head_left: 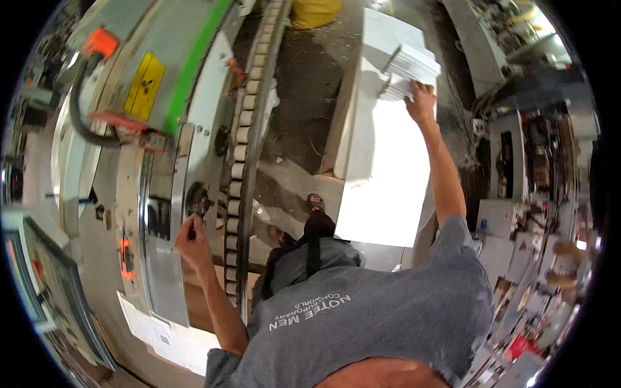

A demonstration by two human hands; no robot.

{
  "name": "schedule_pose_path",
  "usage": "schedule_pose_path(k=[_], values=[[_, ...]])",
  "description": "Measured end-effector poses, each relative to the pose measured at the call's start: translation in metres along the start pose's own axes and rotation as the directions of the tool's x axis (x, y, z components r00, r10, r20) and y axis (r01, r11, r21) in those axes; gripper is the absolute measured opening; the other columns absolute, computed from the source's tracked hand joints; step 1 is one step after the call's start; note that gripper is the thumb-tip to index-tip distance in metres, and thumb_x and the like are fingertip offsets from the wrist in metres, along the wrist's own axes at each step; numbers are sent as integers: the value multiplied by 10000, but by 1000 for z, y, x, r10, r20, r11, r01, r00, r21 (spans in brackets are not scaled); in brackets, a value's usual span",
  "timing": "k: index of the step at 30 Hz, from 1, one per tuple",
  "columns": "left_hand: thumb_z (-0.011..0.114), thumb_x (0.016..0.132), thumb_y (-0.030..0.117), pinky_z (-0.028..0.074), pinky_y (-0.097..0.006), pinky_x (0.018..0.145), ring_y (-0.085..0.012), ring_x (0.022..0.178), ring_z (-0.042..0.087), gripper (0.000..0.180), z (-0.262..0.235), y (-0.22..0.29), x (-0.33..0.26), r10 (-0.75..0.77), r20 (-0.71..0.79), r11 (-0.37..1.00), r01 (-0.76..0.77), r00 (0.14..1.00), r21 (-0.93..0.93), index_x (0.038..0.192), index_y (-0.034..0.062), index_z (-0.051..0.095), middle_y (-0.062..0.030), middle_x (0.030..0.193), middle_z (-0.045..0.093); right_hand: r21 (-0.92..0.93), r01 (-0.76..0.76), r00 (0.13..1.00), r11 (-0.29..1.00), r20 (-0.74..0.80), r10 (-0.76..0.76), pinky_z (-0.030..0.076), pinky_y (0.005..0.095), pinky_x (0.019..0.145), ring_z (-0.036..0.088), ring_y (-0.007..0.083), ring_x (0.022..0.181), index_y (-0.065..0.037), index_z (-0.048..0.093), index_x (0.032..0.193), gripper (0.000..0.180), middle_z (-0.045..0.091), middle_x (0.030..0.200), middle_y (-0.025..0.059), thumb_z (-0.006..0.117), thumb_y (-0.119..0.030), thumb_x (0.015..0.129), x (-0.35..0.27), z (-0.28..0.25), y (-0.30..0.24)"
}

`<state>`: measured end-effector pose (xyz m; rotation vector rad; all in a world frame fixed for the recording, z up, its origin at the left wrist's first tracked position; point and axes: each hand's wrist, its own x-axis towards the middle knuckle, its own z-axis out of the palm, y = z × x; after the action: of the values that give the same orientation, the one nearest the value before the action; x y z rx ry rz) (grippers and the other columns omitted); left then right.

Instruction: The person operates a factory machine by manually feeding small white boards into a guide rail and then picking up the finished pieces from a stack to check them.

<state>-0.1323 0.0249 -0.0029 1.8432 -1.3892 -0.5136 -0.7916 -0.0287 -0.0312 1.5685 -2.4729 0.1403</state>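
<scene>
My right hand (422,101) reaches far forward, its fingers bent over the near right edge of a small stack of white strips (413,64). The strips lie side by side and partly fanned on a long white board (388,168). The hand's underside is hidden. On the left, my left hand (194,244) is raised beside the machine, just below a round dark knob (199,199). Its thumb and fingers are pinched together; whatever lies between them is too small to make out.
A roller track (236,171) runs along the machine (162,71) with its green stripe and yellow warning label. A yellow sack (315,11) sits at the far end. Pale sheets (169,343) lie at lower left, near a control panel (55,291). Cluttered shelves line the right.
</scene>
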Motion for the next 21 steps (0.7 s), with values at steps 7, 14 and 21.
schedule_pose_path(k=[7, 14, 21], values=[[701, 886, 110, 523, -329, 692, -204, 755, 664, 182, -4, 9, -5, 78, -4, 996, -78, 997, -53, 1007, -23, 729, -157, 889, 716, 150, 200, 975, 968, -128, -181, 503, 448, 918, 614, 346, 996, -4, 668, 1147, 414, 678, 1061, 201, 786, -164, 783, -14, -15, -15], [719, 891, 97, 516, -289, 629, -118, 697, 617, 159, -31, -11, -39, -34, -69, 981, 20, 997, -193, 990, -27, 730, -96, 821, 703, 644, 452, 806, 617, 2, -592, 460, 412, 1032, 507, 304, 1191, -25, 650, 1190, 435, 609, 1204, 164, 778, -129, 788, -114, -86, -256], [724, 884, 106, 506, -269, 649, -128, 720, 630, 180, -97, -45, -67, -178, -277, 973, 127, 944, -192, 1011, -21, 730, -105, 837, 710, 644, 754, 201, -130, -414, -888, 416, 453, 943, 509, 313, 1093, -60, 618, 1220, 556, 602, 1153, 94, 811, -96, 700, -205, -112, -510]])
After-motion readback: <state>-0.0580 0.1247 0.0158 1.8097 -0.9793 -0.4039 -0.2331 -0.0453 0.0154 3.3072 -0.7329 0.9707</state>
